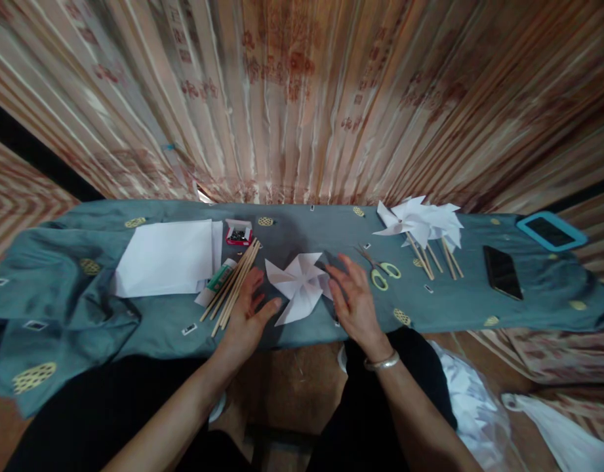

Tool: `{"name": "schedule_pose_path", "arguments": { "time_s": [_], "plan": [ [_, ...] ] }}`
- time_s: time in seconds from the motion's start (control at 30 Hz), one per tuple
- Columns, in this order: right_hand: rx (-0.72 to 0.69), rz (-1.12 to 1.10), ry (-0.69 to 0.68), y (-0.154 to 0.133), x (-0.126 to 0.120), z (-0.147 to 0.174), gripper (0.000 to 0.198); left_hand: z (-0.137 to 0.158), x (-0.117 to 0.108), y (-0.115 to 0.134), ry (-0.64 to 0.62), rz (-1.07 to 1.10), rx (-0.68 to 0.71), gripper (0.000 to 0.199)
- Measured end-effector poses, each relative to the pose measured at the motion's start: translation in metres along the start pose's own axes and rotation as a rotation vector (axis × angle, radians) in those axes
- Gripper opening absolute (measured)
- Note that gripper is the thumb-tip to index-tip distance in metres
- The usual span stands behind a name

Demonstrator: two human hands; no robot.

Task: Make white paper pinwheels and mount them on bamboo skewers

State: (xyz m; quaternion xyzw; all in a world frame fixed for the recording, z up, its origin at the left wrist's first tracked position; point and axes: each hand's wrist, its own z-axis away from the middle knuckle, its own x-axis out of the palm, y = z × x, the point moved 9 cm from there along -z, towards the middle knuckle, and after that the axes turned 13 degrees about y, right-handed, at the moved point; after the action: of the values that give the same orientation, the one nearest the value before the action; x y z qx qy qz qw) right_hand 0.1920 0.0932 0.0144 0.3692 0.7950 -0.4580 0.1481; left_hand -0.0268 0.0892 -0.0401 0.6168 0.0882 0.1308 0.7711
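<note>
A white paper pinwheel (302,283) with folded blades lies flat on the cloth between my hands; no stick shows on it. My left hand (245,314) is open just left of it, fingers apart, close to a bundle of wooden sticks (235,285). Its fingertips overlap the right edge of the bundle, and I cannot tell if they touch. On the other side my right hand (353,298) is open, fingers spread, beside the pinwheel's right blade; contact there is unclear. A green and white tube (220,278) lies partly under the sticks.
Left of the sticks is a stack of white paper (166,259), with a small red box of dark pins (239,233) nearby. Scissors (379,269) lie to the right. Beyond are finished pinwheels on sticks (420,223), a black phone (502,272) and a blue-framed device (552,231).
</note>
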Motion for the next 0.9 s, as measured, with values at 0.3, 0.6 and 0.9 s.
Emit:
{"name": "schedule_pose_path", "arguments": {
  "time_s": [0.3, 0.6, 0.9],
  "plan": [
    [-0.279, 0.321, -0.267, -0.035, 0.043, 0.023, 0.037, 0.010, -0.003, 0.017, -0.008, -0.169, 0.229, 0.058],
    [-0.315, 0.361, -0.295, -0.037, 0.048, 0.027, 0.039, 0.010, -0.006, 0.019, -0.019, -0.149, 0.211, 0.057],
    [-0.339, 0.402, -0.281, -0.036, 0.049, 0.027, 0.041, 0.007, -0.012, 0.015, 0.005, -0.151, 0.275, 0.057]
  ]
}}
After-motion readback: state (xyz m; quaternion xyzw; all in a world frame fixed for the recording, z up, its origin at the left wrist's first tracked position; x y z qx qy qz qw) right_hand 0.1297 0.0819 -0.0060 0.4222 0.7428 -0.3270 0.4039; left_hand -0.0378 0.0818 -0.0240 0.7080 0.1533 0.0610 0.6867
